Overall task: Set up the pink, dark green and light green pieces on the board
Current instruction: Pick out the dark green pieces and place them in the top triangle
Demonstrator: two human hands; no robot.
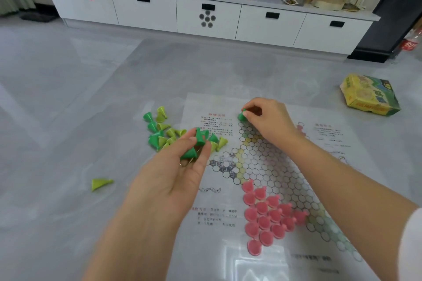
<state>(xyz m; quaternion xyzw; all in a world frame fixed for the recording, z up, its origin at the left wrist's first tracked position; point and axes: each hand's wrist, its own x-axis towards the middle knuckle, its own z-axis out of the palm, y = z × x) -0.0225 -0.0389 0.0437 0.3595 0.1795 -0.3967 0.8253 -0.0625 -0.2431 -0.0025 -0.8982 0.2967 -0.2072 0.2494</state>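
Note:
A thin paper board [269,162] printed with a hexagon-cell star lies on the grey floor. Several pink pieces [267,214] fill its near point. My right hand [267,118] pinches one dark green piece [242,115] at the board's far point. My left hand [180,173] hovers palm-up left of the board, its fingers closed on a few dark green pieces [197,143]. Behind it sits a loose pile of dark green and light green pieces [159,132] on the floor. One light green piece [100,183] lies alone further left.
A yellow-green game box [370,96] sits on the floor at the right. A long white drawer cabinet [205,16] runs along the back wall, its top crowded with bottles, cans and bags. A dark unit [397,13] stands at the far right.

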